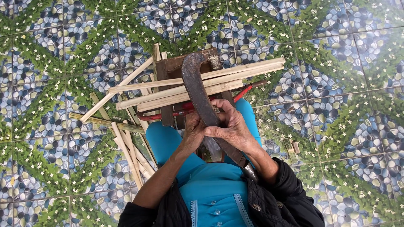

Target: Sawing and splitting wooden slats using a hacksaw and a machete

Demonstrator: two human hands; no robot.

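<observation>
The right hand (231,126) wraps its fingers tight around a long, dark, rusty curved iron blade (201,94), thumb pressed along its flat, seemingly to steady it. The left hand (192,133) sits just beside, fingers curled against the blade; what they pinch is hidden. The hooked tip rests on pale split bamboo strips (198,84) laid across a brown wooden stool (168,69). No containers show.

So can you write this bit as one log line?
left hand: on blade | right hand: on blade | sticks: across stool
</observation>
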